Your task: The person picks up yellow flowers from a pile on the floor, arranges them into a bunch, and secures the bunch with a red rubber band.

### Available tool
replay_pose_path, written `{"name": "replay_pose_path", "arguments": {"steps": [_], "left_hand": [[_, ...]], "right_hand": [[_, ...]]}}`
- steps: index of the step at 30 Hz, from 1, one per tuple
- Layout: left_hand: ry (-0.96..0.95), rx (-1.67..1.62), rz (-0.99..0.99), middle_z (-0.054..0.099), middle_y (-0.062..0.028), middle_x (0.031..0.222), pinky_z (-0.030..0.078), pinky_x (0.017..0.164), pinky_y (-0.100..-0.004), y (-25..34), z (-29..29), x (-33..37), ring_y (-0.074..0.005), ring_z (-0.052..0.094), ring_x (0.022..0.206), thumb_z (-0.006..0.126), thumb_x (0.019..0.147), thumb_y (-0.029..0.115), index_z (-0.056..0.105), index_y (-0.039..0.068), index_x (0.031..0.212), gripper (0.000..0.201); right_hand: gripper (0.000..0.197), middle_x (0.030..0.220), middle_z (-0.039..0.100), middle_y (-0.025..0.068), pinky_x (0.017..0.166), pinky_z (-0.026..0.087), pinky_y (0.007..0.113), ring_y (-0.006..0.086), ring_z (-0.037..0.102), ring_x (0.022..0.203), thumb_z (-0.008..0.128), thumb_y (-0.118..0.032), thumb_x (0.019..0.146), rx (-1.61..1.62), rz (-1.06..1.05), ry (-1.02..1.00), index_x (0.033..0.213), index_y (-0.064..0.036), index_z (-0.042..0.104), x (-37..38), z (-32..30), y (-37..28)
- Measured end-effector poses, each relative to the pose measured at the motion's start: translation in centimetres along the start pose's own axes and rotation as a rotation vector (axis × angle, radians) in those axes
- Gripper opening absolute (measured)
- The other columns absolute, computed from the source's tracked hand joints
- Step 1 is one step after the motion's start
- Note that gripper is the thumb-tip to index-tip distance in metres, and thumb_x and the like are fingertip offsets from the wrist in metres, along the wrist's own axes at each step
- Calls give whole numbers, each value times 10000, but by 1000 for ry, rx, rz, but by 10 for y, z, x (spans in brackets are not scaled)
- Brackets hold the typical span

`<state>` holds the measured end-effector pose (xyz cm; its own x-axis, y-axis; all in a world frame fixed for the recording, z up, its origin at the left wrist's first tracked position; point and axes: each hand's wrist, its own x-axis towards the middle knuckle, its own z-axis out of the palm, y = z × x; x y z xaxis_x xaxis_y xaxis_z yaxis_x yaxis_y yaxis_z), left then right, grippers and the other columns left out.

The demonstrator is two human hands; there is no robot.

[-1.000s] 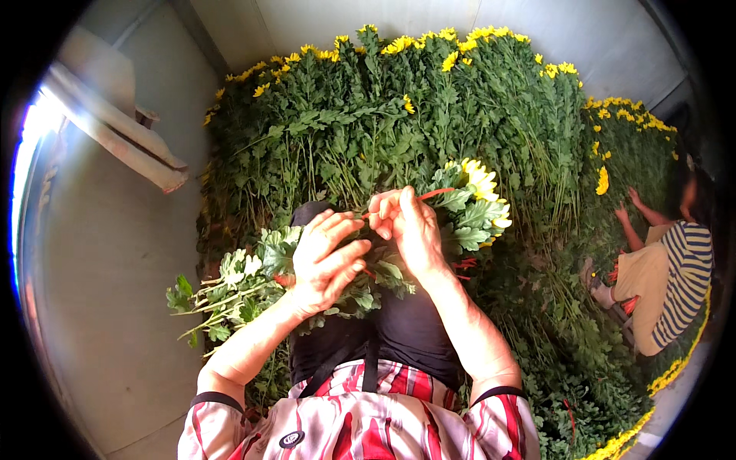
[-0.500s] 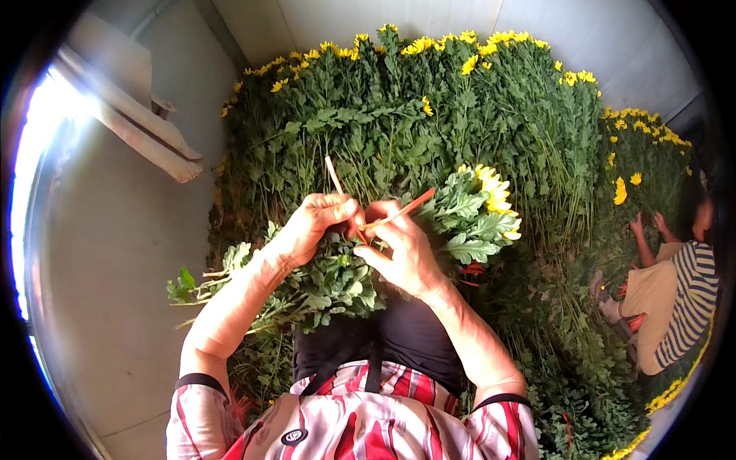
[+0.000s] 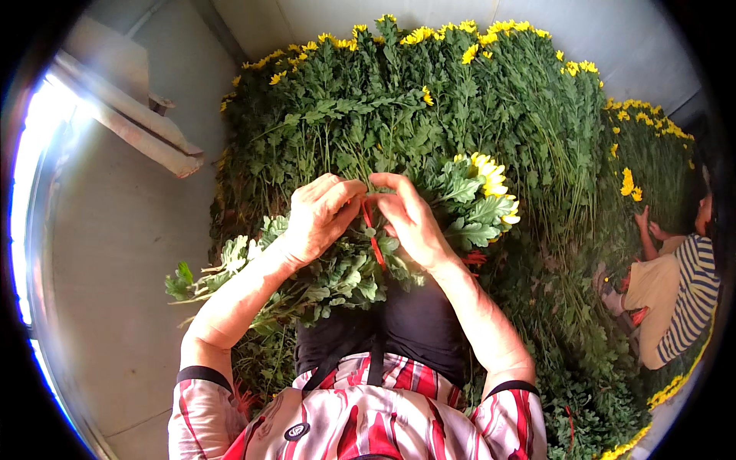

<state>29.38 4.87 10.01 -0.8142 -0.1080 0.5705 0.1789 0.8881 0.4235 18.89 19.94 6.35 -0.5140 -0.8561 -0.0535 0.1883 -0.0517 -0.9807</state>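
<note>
So, left hand pinches a thin red strip across a leafy green yellow-flowered bunch; right hand half-curled, can't tell its hold.

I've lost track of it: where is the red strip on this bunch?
Near the head view's middle, the red strip runs down the bunch from between the left hand and right hand.

You're in what looks like a flower-packing workroom or store, closed in by plain grey panel walls. Cut yellow flowers are heaped along the far side, a leafy bundle of similar ones lies before you, and a co-worker sits low at your right.
</note>
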Motion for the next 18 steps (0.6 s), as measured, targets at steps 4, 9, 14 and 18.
{"name": "replay_pose_path", "arguments": {"steps": [4, 9, 14, 18], "left_hand": [[76, 26, -9, 602, -48, 759, 476, 542, -297, -2, 0, -2, -198, 583, 616, 740, 702, 9, 634, 52, 847, 184], [-103, 101, 98, 484, -58, 641, 384, 518, -374, -11, -9, -6, -274, 473, 553, 739, 711, 146, 571, 68, 722, 185], [-346, 67, -328, 504, -84, 654, 436, 586, -374, -27, -36, -63, -224, 552, 641, 725, 763, 176, 546, 49, 700, 229], [-43, -988, -930, 603, -88, 782, 441, 833, -338, 5, -25, -21, -186, 580, 836, 620, 882, 258, 525, 25, 734, 292]], "right_hand": [[167, 1174, 521, 103, 765, 474, 277, 158, 570, 918, 532, -126, 935, -305, -366, -23, 953, 23, 606, 7, -1, 16], [106, 1152, 480, 129, 816, 483, 328, 228, 563, 973, 552, -64, 891, -460, -401, -66, 898, 34, 592, -14, -5, -3], [103, 1174, 461, 187, 843, 483, 380, 302, 516, 1062, 616, 4, 769, -990, -441, -67, 724, 17, 524, -86, -13, -12], [104, 1162, 518, 166, 673, 498, 307, 231, 593, 788, 613, -9, 780, -739, -498, -41, 723, 20, 531, -84, 2, -31]]}}
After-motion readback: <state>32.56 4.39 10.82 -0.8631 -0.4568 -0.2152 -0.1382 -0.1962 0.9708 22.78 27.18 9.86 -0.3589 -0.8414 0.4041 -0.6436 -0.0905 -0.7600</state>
